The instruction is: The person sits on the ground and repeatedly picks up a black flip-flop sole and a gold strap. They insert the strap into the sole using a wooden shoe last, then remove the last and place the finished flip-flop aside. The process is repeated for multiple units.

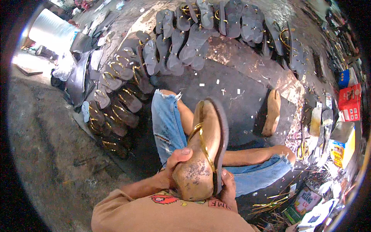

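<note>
A tan foot-shaped shoe last (195,174) stands tilted over my lap, toe end pointing away from me. Fitted on it is a sandal with a dark sole (222,131) along the right side and thin gold straps (206,150) running over the last. My left hand (174,164) grips the last near its heel, thumb pressed on top. On the other side my right hand (228,185) is closed around the heel end of the sandal sole, its lower fingers partly hidden.
Many dark sandals with gold straps (127,99) and dark soles (193,44) form an arc beyond my legs. A second last (272,112) lies on the dark mat at right. Scissors (303,150), a red box (349,102), a yellow-and-white box (342,145) and a tin (303,205) sit farther right.
</note>
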Tool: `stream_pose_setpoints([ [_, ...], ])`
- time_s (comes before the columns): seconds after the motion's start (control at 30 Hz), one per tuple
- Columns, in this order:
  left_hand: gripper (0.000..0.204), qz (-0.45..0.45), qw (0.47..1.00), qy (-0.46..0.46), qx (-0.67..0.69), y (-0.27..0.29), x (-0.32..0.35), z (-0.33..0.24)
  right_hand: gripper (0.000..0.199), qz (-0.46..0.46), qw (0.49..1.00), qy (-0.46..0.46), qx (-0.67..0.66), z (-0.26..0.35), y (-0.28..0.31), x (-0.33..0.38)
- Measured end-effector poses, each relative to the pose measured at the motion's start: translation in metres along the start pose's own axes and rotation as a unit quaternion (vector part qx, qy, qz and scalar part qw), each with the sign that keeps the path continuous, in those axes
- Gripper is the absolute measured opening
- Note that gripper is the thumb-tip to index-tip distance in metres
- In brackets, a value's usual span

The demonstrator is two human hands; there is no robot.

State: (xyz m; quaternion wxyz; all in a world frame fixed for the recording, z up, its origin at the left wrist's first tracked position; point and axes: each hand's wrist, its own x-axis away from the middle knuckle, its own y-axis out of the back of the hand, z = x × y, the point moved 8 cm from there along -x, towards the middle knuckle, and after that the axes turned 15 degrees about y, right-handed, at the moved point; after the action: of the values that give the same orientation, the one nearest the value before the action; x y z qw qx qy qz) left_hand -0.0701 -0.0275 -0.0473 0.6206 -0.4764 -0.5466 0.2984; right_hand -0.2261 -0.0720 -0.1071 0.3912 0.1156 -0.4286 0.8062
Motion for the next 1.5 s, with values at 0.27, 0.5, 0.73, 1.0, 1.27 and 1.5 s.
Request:
stream_pose_setpoints([
  [0.27,0.142,-0.163,0.883,-0.061,-0.435,-0.033,-0.025,-0.012,0.061,-0.044,0.992,-0.040,0.114,-0.086,0.091,-0.043],
  [0.5,0.100,-0.297,0.842,-0.141,-0.429,-0.016,-0.050,-0.045,0.118,0.033,0.953,0.259,0.155,0.049,-0.028,-0.039],
  [0.73,0.047,-0.362,0.627,-0.025,-0.690,-0.014,-0.024,-0.061,0.125,0.162,0.978,0.103,0.087,0.045,-0.008,-0.035],
  [1.0,0.029,-0.108,0.941,0.075,-0.311,0.060,-0.016,0.003,0.118,0.110,0.992,-0.046,-0.045,0.053,-0.010,0.003],
  [1.27,0.043,-0.035,0.963,0.169,-0.208,0.094,-0.075,0.038,0.122,0.189,0.935,0.256,0.155,0.085,-0.058,-0.049],
  [1.5,0.060,-0.043,0.979,-0.038,-0.195,0.070,-0.092,-0.037,0.124,0.121,0.905,0.348,0.211,0.084,-0.049,-0.088],
])
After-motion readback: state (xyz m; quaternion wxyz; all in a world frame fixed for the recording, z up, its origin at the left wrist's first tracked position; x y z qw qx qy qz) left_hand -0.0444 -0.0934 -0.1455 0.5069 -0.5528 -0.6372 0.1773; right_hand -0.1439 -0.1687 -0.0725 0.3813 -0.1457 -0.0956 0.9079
